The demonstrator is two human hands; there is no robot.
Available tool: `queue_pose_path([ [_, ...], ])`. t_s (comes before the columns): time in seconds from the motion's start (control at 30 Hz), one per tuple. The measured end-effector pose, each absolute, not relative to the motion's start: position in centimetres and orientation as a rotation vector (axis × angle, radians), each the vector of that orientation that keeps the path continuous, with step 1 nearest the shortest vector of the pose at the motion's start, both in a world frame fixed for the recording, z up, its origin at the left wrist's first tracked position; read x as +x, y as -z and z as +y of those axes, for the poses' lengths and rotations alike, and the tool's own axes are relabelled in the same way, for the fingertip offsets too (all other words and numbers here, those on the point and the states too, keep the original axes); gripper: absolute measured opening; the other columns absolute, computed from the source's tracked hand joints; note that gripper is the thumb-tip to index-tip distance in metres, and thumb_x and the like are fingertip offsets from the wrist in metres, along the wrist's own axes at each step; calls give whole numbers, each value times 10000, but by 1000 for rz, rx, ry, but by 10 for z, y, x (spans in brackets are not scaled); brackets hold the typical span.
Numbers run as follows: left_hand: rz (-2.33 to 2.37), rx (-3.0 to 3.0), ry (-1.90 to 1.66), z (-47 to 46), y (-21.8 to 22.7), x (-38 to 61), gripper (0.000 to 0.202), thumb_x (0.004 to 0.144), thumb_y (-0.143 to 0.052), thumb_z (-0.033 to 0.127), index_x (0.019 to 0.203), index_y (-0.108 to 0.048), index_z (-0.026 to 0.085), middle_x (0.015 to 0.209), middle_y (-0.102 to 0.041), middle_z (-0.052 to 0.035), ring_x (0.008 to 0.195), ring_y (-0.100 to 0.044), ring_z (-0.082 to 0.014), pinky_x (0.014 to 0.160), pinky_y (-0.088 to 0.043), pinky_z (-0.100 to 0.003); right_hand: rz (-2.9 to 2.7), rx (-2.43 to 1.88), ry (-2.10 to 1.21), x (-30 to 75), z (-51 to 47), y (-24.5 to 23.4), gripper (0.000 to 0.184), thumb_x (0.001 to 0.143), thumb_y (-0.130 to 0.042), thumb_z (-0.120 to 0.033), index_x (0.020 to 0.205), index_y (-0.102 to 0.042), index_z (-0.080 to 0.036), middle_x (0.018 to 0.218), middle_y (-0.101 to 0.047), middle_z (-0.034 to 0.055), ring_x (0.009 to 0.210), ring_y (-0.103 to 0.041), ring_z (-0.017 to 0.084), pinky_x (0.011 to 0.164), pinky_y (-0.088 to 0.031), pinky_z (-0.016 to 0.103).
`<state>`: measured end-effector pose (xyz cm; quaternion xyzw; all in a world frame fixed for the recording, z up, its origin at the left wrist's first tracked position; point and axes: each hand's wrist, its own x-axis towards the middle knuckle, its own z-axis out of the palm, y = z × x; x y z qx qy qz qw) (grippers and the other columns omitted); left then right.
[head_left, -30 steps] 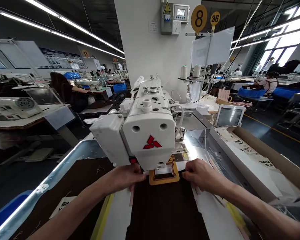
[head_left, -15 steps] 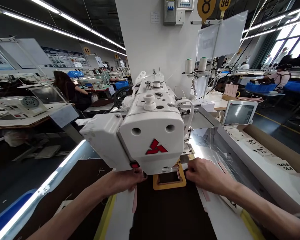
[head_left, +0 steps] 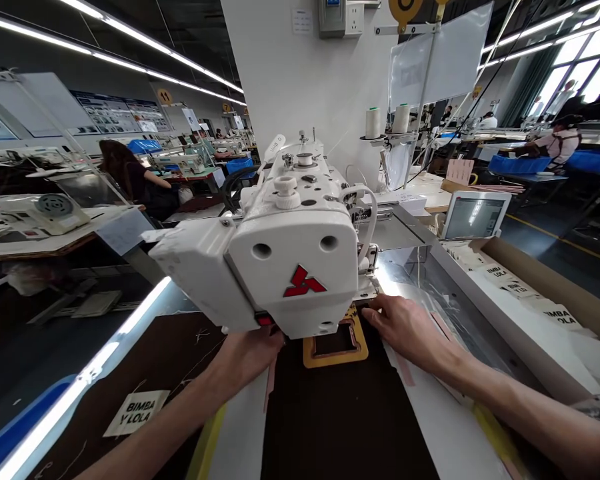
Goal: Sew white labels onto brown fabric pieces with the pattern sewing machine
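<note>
Dark brown fabric [head_left: 340, 420] lies flat beneath the white sewing machine head [head_left: 295, 267]. On top of the fabric sits a yellow rectangular clamp frame [head_left: 336, 360] with an open window. My left hand [head_left: 253, 350] grips the fabric's left edge, its fingertips partly hidden under the machine head. To the right of the frame, my right hand [head_left: 400, 323] has thumb and fingers closed at the fabric's right edge, near the machine's needle area. Under the fabric, a white board [head_left: 240, 433] with pink and yellow strips shows on both sides.
At left, another brown piece [head_left: 180, 347] carries a white printed label [head_left: 136, 413]. A long box of labels [head_left: 520, 293] stands at right, near a tablet-like screen [head_left: 475, 215]. Thread cones [head_left: 373, 123] stand behind the machine. Other people sit at machines farther off.
The view has shifted slightly. My right hand has slid a little forward along the fabric, its fingers less curled. My left forearm has moved, uncovering the printed label on the left.
</note>
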<state>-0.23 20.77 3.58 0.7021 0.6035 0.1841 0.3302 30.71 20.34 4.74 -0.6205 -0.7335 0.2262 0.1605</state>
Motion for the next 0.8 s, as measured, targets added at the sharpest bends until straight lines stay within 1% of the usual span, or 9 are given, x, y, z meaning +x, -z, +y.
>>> queue_pose_path([
  [0.07,1698,1948,-529,199,-38,1,396,1076,-566,493,905,-706,165,854,-688,-33,739,-656,-170,760,-600,-336,-2215,-1654,-521,315,187,-49,322,1098,-444,-394,1028,-692,-202,924,-737,94,759,-676,229,623,-456,316],
  [0.17,1822,2110,-579,173,-44,-8,434,1064,-519,453,801,-727,179,719,-682,-53,739,-679,-243,793,-585,-417,-2488,-1259,-260,329,147,-43,334,1122,-413,-326,1266,-696,-222,1291,-735,99,1102,-705,276,891,-567,411],
  [0.2,1797,2201,-602,162,-45,-13,396,1065,-513,435,880,-756,183,792,-728,-71,815,-708,-268,841,-578,-440,-2540,-1168,-180,333,133,-38,336,1116,-446,-331,1341,-676,-232,1407,-696,82,1229,-670,297,991,-558,453],
  [0.27,1611,2464,-606,141,-43,-22,340,1088,-504,427,1192,-755,223,1126,-780,-73,1070,-723,-279,994,-556,-439,-2631,-1059,-69,339,112,-27,387,1087,-532,-370,1434,-641,-236,1537,-611,59,1371,-597,344,1101,-520,534],
  [0.33,1360,2725,-457,128,-36,-27,421,1104,-534,425,1483,-599,252,1439,-675,-56,1334,-630,-262,1139,-504,-410,-2696,-1054,-38,342,104,-18,455,1067,-579,-403,1490,-610,-241,1588,-550,49,1432,-543,378,1146,-486,604],
  [0.4,1255,2851,-281,127,-29,-27,551,1106,-549,447,1610,-445,252,1589,-542,-55,1482,-502,-278,1224,-445,-454,-2701,-1133,-85,341,110,-14,480,1071,-578,-411,1525,-584,-254,1614,-510,40,1486,-480,386,1179,-447,647],
  [0.53,1386,2798,-186,149,-25,-19,532,1126,-474,502,1559,-513,196,1562,-562,-105,1512,-453,-342,1242,-395,-604,-2630,-1255,-181,337,138,-17,475,1094,-529,-389,1537,-578,-226,1626,-489,68,1538,-400,382,1208,-409,661],
  [0.67,1486,2751,-252,152,-32,-16,514,1151,-397,457,1521,-549,135,1570,-539,-168,1505,-462,-350,1230,-408,-608,-2579,-1277,-164,337,149,-19,456,1107,-495,-384,1519,-598,-221,1638,-477,78,1549,-381,382,1230,-370,668],
  [0.8,1376,2781,-217,139,-27,-22,600,1107,-499,540,1604,-455,207,1624,-482,-100,1547,-394,-346,1252,-386,-605,-2586,-1247,-181,335,151,-16,456,1108,-497,-391,1536,-578,-256,1643,-475,64,1548,-387,372,1222,-381,667],
])
